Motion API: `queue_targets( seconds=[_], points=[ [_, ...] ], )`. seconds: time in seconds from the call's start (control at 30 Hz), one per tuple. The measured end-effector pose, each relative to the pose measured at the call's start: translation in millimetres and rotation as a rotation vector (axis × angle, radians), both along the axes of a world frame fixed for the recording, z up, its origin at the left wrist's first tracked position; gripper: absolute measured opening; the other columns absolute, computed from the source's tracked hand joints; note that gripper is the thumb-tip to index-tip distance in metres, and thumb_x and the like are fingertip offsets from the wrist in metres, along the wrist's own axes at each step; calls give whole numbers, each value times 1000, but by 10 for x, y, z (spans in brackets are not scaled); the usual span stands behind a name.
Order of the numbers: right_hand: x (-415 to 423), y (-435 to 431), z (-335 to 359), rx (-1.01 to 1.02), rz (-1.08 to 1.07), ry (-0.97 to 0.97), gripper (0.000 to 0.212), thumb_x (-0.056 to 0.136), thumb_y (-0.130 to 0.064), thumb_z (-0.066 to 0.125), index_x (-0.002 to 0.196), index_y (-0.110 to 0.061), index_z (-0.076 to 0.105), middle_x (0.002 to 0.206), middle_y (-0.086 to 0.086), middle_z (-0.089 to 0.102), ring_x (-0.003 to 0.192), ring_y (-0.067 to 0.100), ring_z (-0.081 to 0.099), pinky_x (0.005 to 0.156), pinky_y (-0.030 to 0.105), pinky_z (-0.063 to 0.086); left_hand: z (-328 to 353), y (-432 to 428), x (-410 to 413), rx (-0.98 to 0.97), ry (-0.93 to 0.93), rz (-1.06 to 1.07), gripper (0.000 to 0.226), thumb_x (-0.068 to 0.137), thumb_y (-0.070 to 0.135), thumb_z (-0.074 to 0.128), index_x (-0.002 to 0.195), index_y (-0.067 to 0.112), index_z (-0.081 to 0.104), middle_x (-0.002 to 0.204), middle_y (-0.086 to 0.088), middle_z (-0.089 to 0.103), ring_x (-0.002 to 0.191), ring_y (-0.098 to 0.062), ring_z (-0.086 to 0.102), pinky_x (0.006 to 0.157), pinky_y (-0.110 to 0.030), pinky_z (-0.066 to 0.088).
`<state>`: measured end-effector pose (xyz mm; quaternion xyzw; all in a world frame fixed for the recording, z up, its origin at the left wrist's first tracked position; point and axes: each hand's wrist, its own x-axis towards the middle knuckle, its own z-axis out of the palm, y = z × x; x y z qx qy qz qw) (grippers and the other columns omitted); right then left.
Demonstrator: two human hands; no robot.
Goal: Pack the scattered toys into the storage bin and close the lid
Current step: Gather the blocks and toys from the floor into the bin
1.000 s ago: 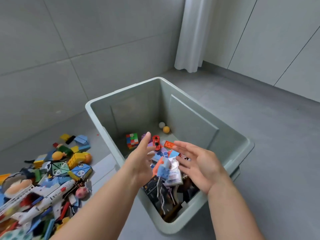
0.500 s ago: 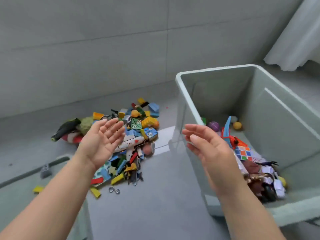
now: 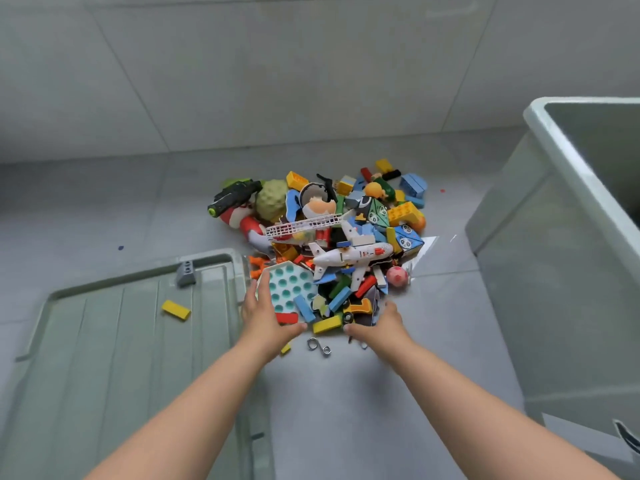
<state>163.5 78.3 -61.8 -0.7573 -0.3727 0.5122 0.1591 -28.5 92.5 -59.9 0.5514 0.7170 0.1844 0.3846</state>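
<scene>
A heap of toys lies on the grey floor: a white toy airplane (image 3: 349, 255), yellow bricks (image 3: 403, 213), panda-print blocks (image 3: 408, 239), a pink ball (image 3: 397, 276) and a white board with teal dots (image 3: 289, 289). My left hand (image 3: 268, 318) rests against the near left edge of the heap, fingers straight along the dotted board. On the near right edge my right hand (image 3: 381, 323) touches the heap, fingers spread. Neither hand holds anything. The pale green storage bin (image 3: 550, 150) stands at the right, its inside mostly out of view.
The bin's lid (image 3: 114, 358) lies flat on the floor at lower left, with a yellow block (image 3: 176, 310) and a grey brick (image 3: 186, 273) on it. Two metal rings (image 3: 318, 347) lie between my hands. A tiled wall runs behind the heap.
My view has swung left from the bin to the toy heap. Both empty hands have come down from the air to the heap's near edge.
</scene>
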Motion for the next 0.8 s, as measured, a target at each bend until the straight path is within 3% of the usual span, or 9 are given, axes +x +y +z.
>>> queue_targets(
  seconds=[0.13, 0.27, 0.4, 0.5, 0.6, 0.8],
  points=[
    [-190, 166, -128, -7, -96, -60, 109, 70, -40, 77, 148, -21, 2, 150, 6, 25, 133, 36, 29, 109, 44, 32, -105, 264, -6, -17, 52, 14, 127, 62, 38, 84, 148, 31, -9, 158, -2, -8, 146, -25, -1, 117, -44, 11],
    [-299, 176, -183, 43, -107, -81, 113, 68, -42, 78, 146, -33, -4, 148, 8, 20, 133, 37, 26, 106, 43, 30, -210, 377, 28, -73, 118, 31, 128, 60, 47, 83, 149, 30, -8, 157, -7, 6, 143, -29, 6, 115, -45, 14],
    [-409, 251, -272, 46, -228, -47, 121, 67, -48, 77, 148, -20, -9, 154, 9, 15, 138, 36, 21, 110, 43, 25, -335, 281, 129, -67, 142, 63, 127, 57, 49, 83, 149, 28, -2, 150, -12, 20, 139, -30, 19, 112, -42, 22],
    [-451, 342, -313, 17, -259, -149, 117, 70, -59, 68, 147, -12, -5, 152, 12, 19, 137, 34, 24, 109, 44, 26, -409, 176, 158, -37, 5, 143, 122, 58, 39, 85, 149, 27, 4, 144, -11, 37, 130, -30, 38, 103, -38, 35],
    [-437, 362, -341, 53, -230, -196, 103, 74, -58, 64, 148, -20, 4, 148, 12, 27, 133, 34, 34, 107, 45, 29, -421, 125, 138, 0, -139, 225, 111, 61, 22, 86, 147, 25, 16, 135, -6, 49, 122, -27, 47, 92, -30, 39],
    [-344, 176, -344, 251, -225, -50, 88, 75, -36, 71, 144, -37, 17, 137, 6, 36, 121, 20, 47, 95, 29, 40, -276, 72, 169, 97, -380, 242, 95, 63, 16, 86, 139, 32, 32, 120, 10, 42, 109, -9, 42, 89, -26, 42]
  ],
)
